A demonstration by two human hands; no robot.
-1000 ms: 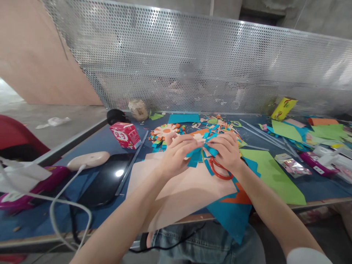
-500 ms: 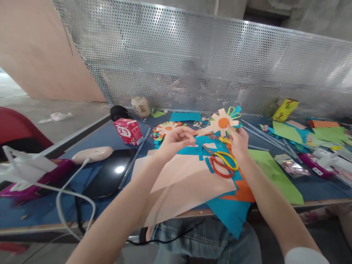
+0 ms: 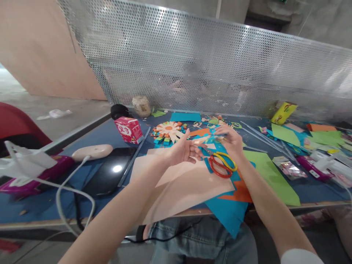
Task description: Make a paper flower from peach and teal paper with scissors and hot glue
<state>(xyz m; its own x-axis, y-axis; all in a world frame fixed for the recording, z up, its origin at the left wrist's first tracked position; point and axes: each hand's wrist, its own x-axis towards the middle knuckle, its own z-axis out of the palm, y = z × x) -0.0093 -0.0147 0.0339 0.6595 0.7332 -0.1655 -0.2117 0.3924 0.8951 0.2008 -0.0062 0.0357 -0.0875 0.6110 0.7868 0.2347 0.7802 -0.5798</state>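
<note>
My right hand (image 3: 232, 142) is closed on a paper flower (image 3: 213, 139), which is tilted nearly edge-on and a little blurred; its pale pink and blue strips point left. Palm up, with fingers spread, my left hand (image 3: 183, 151) lies beside the flower's left end; I cannot tell if it touches. Below both hands are scissors (image 3: 220, 171) with red and yellow handles, resting on a pale pink sheet (image 3: 176, 183) and blue paper. A second layered paper flower (image 3: 168, 129) with an orange centre lies behind my left hand.
On the left are a red-pink box (image 3: 129, 130), a black phone (image 3: 110, 174) and white cables. Green paper (image 3: 271, 176), a small packet (image 3: 288, 167) and paper scraps lie right, with a yellow box (image 3: 284, 112) behind. A perforated metal screen (image 3: 165, 62) borders the table's back.
The flower in my right hand has tipped from facing me to nearly edge-on and moved left and down. My left hand has turned palm up and its fingers have spread.
</note>
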